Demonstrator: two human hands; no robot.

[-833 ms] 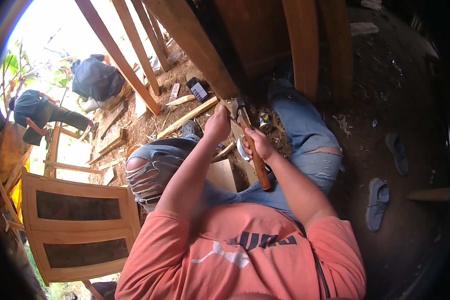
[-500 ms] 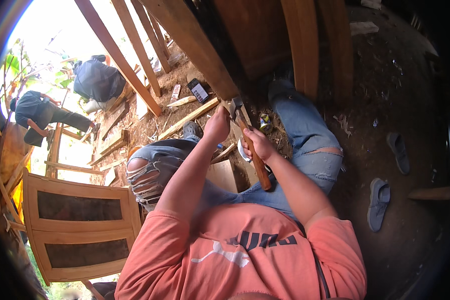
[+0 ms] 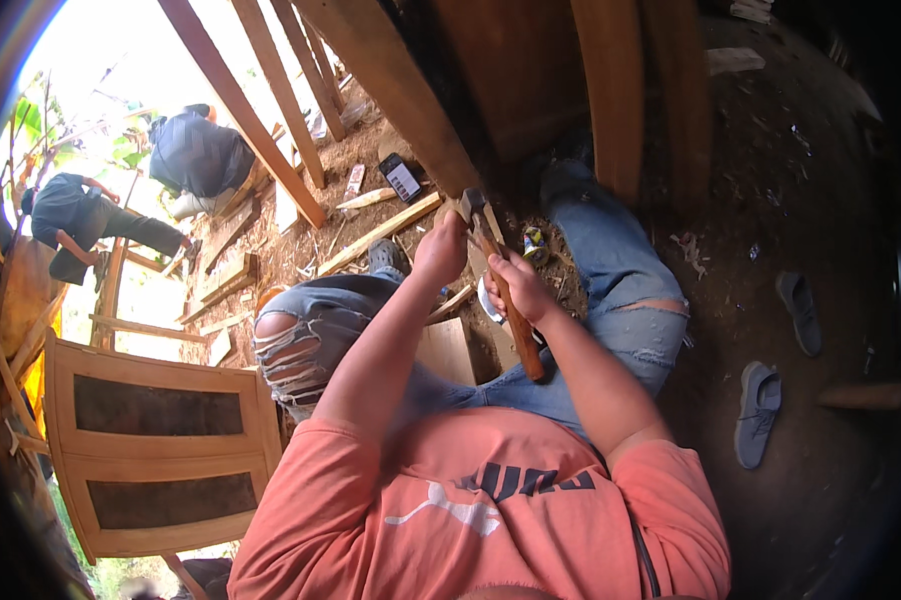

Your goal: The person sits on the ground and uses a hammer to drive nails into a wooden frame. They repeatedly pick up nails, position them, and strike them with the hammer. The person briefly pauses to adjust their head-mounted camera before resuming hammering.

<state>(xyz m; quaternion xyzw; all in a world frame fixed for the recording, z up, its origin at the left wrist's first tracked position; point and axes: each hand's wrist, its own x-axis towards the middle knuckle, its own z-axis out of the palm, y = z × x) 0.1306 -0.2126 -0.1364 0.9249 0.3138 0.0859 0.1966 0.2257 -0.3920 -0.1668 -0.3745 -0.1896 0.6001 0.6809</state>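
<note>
My right hand point(image 3: 520, 286) is wrapped round the wooden handle of a hammer point(image 3: 518, 335). Its dark metal head lies up beside the lower end of a thick wooden post point(image 3: 432, 145). Close against the hammer head, my left hand point(image 3: 442, 248) has its fingers curled together. Whatever those fingers pinch is hidden or too small to make out. Between my legs, below the hands, lies a pale board point(image 3: 445, 352). A small coloured can point(image 3: 535, 243) rests on the ground to the right of the hammer.
A phone point(image 3: 400, 178) lies past a long wooden strip point(image 3: 380, 235) on ground strewn with shavings. A panelled wooden door point(image 3: 160, 388) stands at left. Two people point(image 3: 75, 215) work at far left. Grey shoes point(image 3: 757, 412) lie at right; upright timbers point(image 3: 610, 100) rise ahead.
The view has shifted slightly. The hammer head and my left hand remain close together, and both grips look the same.
</note>
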